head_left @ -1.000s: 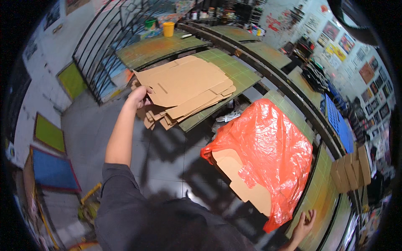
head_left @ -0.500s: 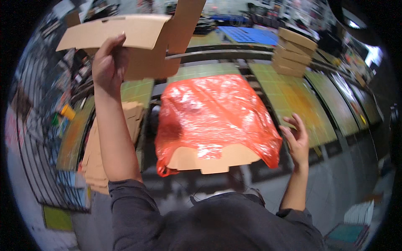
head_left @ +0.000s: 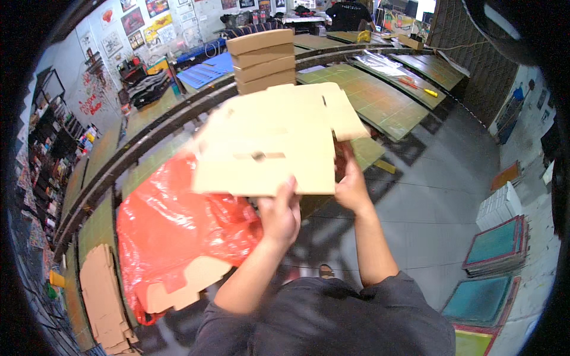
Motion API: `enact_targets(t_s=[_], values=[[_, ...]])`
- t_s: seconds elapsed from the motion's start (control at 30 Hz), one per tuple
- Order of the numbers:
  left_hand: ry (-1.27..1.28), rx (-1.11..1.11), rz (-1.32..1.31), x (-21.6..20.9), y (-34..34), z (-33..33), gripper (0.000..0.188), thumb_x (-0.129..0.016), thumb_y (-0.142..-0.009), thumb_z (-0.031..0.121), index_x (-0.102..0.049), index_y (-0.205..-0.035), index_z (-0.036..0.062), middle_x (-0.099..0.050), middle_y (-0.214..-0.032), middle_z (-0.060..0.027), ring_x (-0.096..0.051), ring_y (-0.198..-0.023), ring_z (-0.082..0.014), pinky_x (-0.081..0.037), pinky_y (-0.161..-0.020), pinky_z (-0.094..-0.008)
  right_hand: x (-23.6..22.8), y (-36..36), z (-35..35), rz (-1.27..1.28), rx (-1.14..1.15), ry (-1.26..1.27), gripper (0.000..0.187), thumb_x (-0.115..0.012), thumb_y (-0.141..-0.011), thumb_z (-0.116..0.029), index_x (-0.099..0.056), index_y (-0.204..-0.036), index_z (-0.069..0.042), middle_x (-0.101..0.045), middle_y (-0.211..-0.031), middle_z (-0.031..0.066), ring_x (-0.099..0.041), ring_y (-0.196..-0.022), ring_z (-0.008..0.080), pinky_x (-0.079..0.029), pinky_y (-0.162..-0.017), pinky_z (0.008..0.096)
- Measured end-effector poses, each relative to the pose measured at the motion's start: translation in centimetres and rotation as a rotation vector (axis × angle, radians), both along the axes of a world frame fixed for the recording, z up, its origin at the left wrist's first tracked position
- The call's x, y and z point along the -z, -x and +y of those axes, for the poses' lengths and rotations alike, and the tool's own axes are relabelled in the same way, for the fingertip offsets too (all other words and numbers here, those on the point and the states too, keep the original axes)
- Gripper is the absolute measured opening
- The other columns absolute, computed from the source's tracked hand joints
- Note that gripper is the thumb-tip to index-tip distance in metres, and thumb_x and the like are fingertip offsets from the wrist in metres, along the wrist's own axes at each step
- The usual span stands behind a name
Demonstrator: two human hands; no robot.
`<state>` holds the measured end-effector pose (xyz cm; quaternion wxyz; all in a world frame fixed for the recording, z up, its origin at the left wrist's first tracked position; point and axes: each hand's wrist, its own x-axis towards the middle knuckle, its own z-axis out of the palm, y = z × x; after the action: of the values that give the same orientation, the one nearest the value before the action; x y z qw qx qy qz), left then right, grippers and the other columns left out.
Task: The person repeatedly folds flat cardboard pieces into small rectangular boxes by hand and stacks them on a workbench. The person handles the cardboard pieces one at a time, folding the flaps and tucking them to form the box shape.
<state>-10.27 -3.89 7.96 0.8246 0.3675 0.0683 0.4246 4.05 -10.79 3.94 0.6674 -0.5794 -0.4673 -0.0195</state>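
Note:
In front of me I hold a flat, creased cardboard box blank (head_left: 267,142), with flaps and a slot, tilted in the air. My left hand (head_left: 280,216) grips its near edge, thumb on top and fingers underneath. My right hand (head_left: 351,185) is at the right side, its fingertips partly hidden behind a side flap. Below and to the left lies a red plastic bag (head_left: 160,225), out of which more cardboard (head_left: 190,282) sticks toward me. Just beyond the blank stands a stack of closed cardboard boxes (head_left: 264,62).
A pile of flat cardboard (head_left: 104,291) lies at the lower left. Greenish panels (head_left: 362,98) line the long bench along its dark rail (head_left: 160,98). A blue perforated sheet (head_left: 205,71) lies beyond. Framed screens (head_left: 493,246) are stacked on the floor at right. Another person (head_left: 350,15) is far off.
My view has swung right. The cardboard blank has come from the upper left to in front of me, and my right hand, free before, is now at it too.

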Motion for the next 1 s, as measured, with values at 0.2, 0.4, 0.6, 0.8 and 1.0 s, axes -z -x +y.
enact_targets(t_s=[0.2, 0.4, 0.6, 0.8, 1.0], values=[[-0.158, 0.154, 0.543, 8.3, -5.0, -6.1, 0.020, -0.062, -0.085, 0.011, -0.058, -0.102, 0.0003, -0.061, -0.096, -0.0045, -0.057, -0.089, -0.0110, -0.046, -0.078, -0.0260, 8.7, -6.9, -6.7, 0.270, 0.274, 0.320, 0.081, -0.074, -0.070, -0.015, -0.028, -0.135, -0.003, -0.041, -0.128, 0.0143, -0.047, -0.111, 0.0231, -0.041, -0.092, 0.0342], [0.005, 0.309, 0.605, 10.6, -7.3, -9.6, 0.019, -0.060, -0.086, 0.009, -0.055, -0.102, 0.0005, -0.061, -0.097, -0.0053, -0.057, -0.091, -0.0108, -0.046, -0.081, -0.0251, 10.1, -6.4, -10.5, -0.081, 0.528, 0.033, 0.064, -0.078, -0.065, -0.011, -0.047, -0.121, -0.008, -0.042, -0.125, 0.0146, -0.046, -0.114, 0.0279, -0.042, -0.092, 0.0365], [-0.257, 0.346, 0.837, 15.1, -2.0, -5.7, 0.017, -0.063, -0.081, 0.003, -0.055, -0.096, 0.0012, -0.063, -0.088, -0.0066, -0.061, -0.079, -0.0118, -0.050, -0.070, -0.0242, 9.8, -11.7, -11.0, -0.188, 0.163, 0.230, 0.022, -0.077, -0.061, -0.011, -0.070, -0.082, -0.010, -0.050, -0.120, 0.0147, -0.048, -0.112, 0.0319, -0.039, -0.094, 0.0387], [-0.912, -0.856, 1.042, 13.4, 1.0, -1.7, 0.030, -0.065, -0.073, 0.002, -0.052, -0.101, 0.0030, -0.052, -0.100, -0.0114, -0.053, -0.087, -0.0210, -0.043, -0.075, -0.0312, 8.9, -14.8, -11.4, -0.117, 0.022, 0.237, 0.017, -0.077, -0.063, -0.011, -0.069, -0.076, -0.005, -0.051, -0.122, 0.0133, -0.048, -0.113, 0.0285, -0.037, -0.095, 0.0375], [-1.061, -0.588, 1.036, 13.0, 0.5, 2.2, 0.027, -0.060, -0.078, 0.008, -0.061, -0.105, 0.0093, -0.054, -0.119, -0.0176, -0.049, -0.113, -0.0340, -0.029, -0.102, -0.0445, 7.7, -16.5, -11.3, 0.003, -0.085, 0.167, 0.017, -0.078, -0.064, -0.012, -0.065, -0.068, -0.002, -0.050, -0.124, 0.0148, -0.047, -0.115, 0.0298, -0.035, -0.097, 0.0392]])
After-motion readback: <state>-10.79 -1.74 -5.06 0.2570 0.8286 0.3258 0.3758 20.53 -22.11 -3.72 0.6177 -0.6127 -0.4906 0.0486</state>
